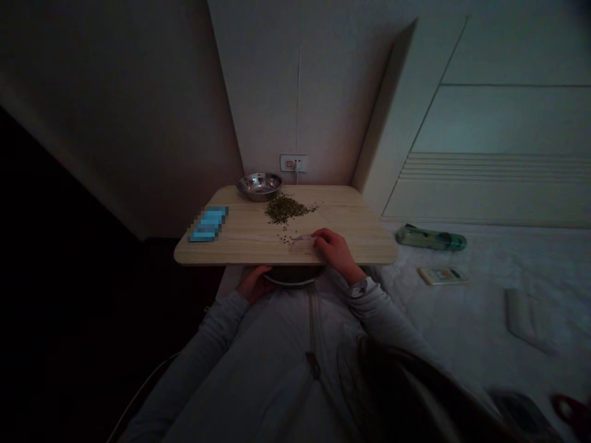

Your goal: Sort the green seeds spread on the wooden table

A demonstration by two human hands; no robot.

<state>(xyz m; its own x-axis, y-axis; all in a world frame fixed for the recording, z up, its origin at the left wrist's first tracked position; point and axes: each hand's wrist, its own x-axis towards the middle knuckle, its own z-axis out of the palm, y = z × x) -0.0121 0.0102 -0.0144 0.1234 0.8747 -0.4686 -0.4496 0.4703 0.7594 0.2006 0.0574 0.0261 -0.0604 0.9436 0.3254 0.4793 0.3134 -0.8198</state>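
A heap of small green beans (282, 210) lies on the wooden tabletop (364, 231), with several loose ones nearer the front edge. My right hand (336, 251) is over the front of the top, its fingers closed on a thin clear plastic piece (302, 243) held beside those loose beans. Below the front edge, my left hand (255, 284) grips the side of a metal bowl (295, 284) at my lap. The tabletop hides much of this bowl, and its contents are too dark to make out.
A second metal bowl (260, 187) stands at the back left of the tabletop, and a blurred blue rectangle (209, 224) lies at its left. On the bed to the right are a green cylindrical thing (431, 237) and a phone (443, 275). A wall socket (293, 163) sits behind.
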